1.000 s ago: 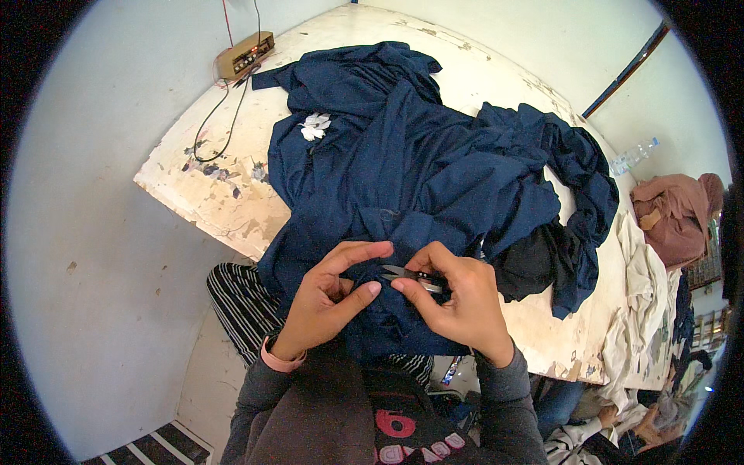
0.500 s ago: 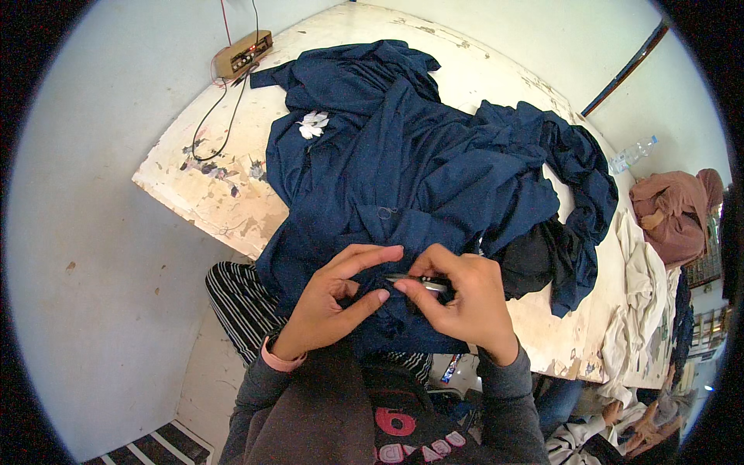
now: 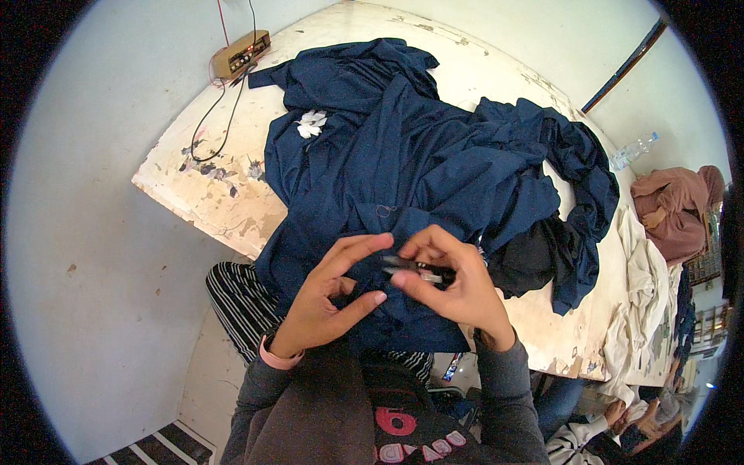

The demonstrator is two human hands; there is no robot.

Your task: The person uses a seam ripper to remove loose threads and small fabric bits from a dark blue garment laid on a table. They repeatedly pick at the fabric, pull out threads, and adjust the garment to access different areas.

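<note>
A large navy blue cloth [image 3: 403, 155] lies rumpled over the table and hangs down onto my lap. My right hand [image 3: 457, 280] is closed round small thread snips [image 3: 418, 270], whose blades point left and look smeared by motion. Facing it, my left hand [image 3: 325, 291] has thumb and fingers apart, with nothing visible between them. Both hands are above the cloth's near part. A loose loop of thread [image 3: 385, 210] rests on the cloth just beyond them. Small white pieces [image 3: 311, 124] are bunched on its left side.
The worn white table [image 3: 225, 194] meets walls at left and back. A brown box with cables [image 3: 242, 54] stands at the back left. To the right are black cloth [image 3: 535, 256], a clear plastic bottle [image 3: 634, 151], cream cloth [image 3: 639, 279] and a person in brown [image 3: 670, 209].
My right hand has lifted slightly and the snips have shifted with it. My left hand has moved a little up and left, its fingers still apart.
</note>
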